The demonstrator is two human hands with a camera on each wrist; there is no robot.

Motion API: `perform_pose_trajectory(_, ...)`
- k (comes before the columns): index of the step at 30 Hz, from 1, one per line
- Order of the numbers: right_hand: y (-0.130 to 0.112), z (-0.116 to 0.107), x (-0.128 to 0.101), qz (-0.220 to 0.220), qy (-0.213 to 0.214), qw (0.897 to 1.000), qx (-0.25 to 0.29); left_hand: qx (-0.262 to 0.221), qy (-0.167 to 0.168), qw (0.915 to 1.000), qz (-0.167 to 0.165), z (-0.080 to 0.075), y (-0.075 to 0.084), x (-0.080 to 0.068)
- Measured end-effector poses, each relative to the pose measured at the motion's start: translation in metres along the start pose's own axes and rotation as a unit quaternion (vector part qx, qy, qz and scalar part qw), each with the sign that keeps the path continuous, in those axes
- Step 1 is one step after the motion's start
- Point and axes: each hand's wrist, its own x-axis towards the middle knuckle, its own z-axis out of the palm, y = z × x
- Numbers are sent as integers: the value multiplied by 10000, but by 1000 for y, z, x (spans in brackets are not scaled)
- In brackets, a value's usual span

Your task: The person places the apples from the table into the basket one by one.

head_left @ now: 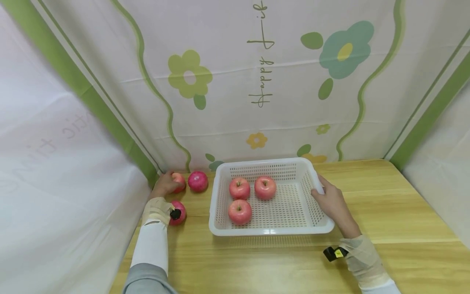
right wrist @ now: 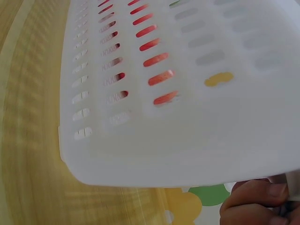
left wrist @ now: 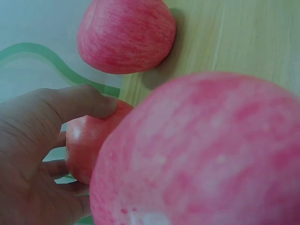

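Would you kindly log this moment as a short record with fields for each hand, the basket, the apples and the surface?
left hand: fingers curled round the back corner apple, by the backdrop
right hand: grips the right rim of the white basket
basket contents: three red apples, two at the back, one in front
loose apples: three left of the basket; the held one, one beside it, one nearer, by the left wrist
surface: wooden table
backdrop: floral cloth
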Motion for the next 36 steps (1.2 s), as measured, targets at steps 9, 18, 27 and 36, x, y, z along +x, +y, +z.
perform_pose_trajectory(9,1,1,1,-22,2,10000,-58,81,-45,10000,-18,-3,4,-6)
perform_pose_trajectory(18,0,1,1,-18,21,10000,-11,47,122,9991,409,-1,-15,9)
perform_pose_trajectory(27,1,1,1,1,-3,10000,69,191,228,9984,482,2,-23,23)
perform_pose_trajectory(36,1,2,1,46,-15,9999,119,136,217,9980,577,-9,2,2)
